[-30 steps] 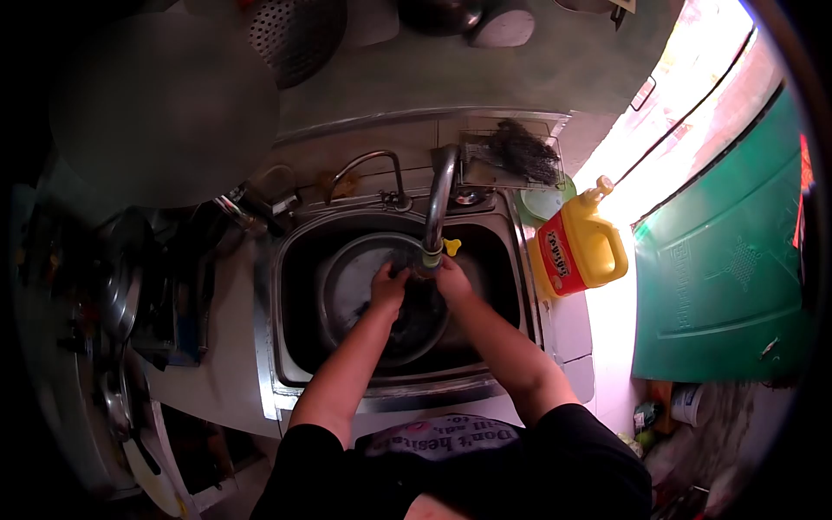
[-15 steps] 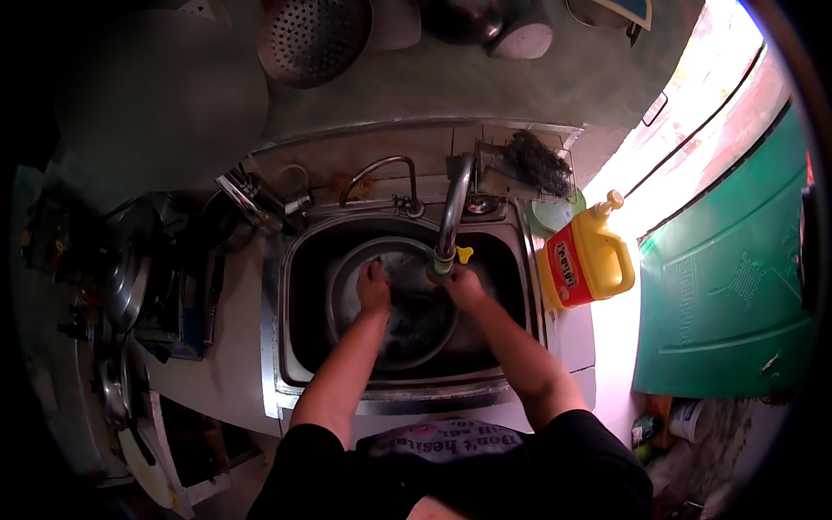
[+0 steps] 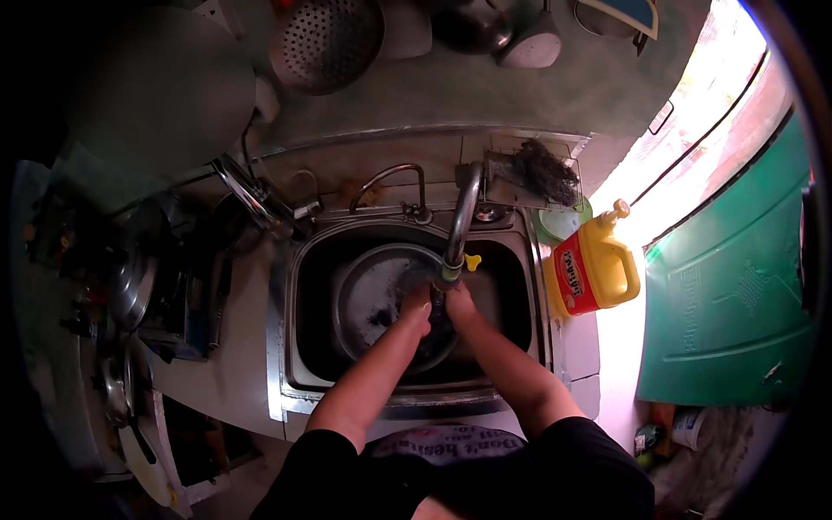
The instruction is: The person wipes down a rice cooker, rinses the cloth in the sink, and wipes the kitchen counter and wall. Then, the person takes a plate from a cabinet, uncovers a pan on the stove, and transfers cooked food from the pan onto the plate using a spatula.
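Observation:
A round metal basin (image 3: 348, 325) with whitish, sudsy water sits in the sink (image 3: 299, 355). Above its right side, my left hand (image 3: 418, 310) and my right hand (image 3: 458, 301) are close together beneath the curved faucet (image 3: 465, 212). A dark, narrow shape shows between them just below the spout; I cannot make out whether it is water or an object. The spout and shadow hide the fingers of both hands, so their grip does not show. A yellow tap handle (image 3: 472, 263) sticks out beside the spout.
A yellow jug (image 3: 607, 269) with a red label stands right of the sink. Behind it is a wire rack (image 3: 498, 186) with a dark scrubber (image 3: 548, 171). A second, thin faucet (image 3: 390, 173) rises at the back. A perforated ladle (image 3: 328, 43) hangs above; a lidded pot (image 3: 134, 282) is left.
My left hand has moved right, from over the basin's middle to beside my right hand under the faucet. My right hand has shifted slightly down. The view has tilted a little.

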The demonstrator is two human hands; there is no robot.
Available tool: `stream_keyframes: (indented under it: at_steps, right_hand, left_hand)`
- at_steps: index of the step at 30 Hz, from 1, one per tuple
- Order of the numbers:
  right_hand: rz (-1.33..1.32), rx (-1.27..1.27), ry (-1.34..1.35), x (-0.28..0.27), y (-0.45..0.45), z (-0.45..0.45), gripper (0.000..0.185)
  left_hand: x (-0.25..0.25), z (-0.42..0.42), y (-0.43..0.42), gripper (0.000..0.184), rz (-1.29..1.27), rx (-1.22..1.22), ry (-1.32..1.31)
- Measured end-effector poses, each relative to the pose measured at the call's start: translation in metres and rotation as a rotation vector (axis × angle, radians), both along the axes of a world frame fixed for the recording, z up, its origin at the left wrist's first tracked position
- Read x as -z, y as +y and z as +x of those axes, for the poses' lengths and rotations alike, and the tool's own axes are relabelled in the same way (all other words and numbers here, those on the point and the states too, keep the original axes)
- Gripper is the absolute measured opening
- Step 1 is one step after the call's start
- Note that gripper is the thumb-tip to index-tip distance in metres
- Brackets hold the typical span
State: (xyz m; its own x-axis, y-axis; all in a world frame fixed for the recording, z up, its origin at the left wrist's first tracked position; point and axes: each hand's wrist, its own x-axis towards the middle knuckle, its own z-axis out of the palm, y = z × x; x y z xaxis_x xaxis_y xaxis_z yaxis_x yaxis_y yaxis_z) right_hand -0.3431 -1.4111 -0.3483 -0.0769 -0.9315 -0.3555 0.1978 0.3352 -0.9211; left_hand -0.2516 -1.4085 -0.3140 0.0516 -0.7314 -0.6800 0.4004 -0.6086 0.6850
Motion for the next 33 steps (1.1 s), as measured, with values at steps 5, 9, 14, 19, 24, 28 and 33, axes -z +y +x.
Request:
stream_keyframes:
  at_steps: [5, 9, 14, 19, 24, 28, 33]
  right_hand:
    - [0.100, -0.083, -0.518, -0.034, 0.008, 0.013, 0.036]
    - [0.023, -0.064, -0.545, 0.002, -0.011, 0.006, 0.035]
    - [0.290, -0.215, -0.624, -0.043, -0.008, -0.009, 0.032]
    - [0.119, -0.317, -0.369, -0.023, -0.011, -0.006, 0.036]
    - [0.059, -0.267, 0.034, -0.030, -0.013, -0.010, 0.031]
    - [0.089, -0.352, -0.013, -0.039, -0.017, -0.027, 0.034]
    - [-0.284, 0.369, 0.549, -0.044, -0.057, -0.078, 0.054]
  left_hand:
    - [0.006, 0.006, -0.009, 0.041, -0.204, 0.232, -0.705]
    - [0.045, -0.002, -0.006, 0.041, -0.441, -0.150, -0.576]
    - [-0.018, 0.009, 0.013, 0.042, -0.195, 0.278, 0.282]
    - [0.017, 0.024, 0.003, 0.030, -0.074, 0.643, 0.173]
    - [0.024, 0.005, -0.003, 0.020, -0.155, 0.716, -0.179]
    - [0.019, -0.005, -0.006, 0.013, -0.185, 0.523, -0.051]
    - [0.004, -0.002, -0.011, 0.008, -0.048, 0.532, 0.057]
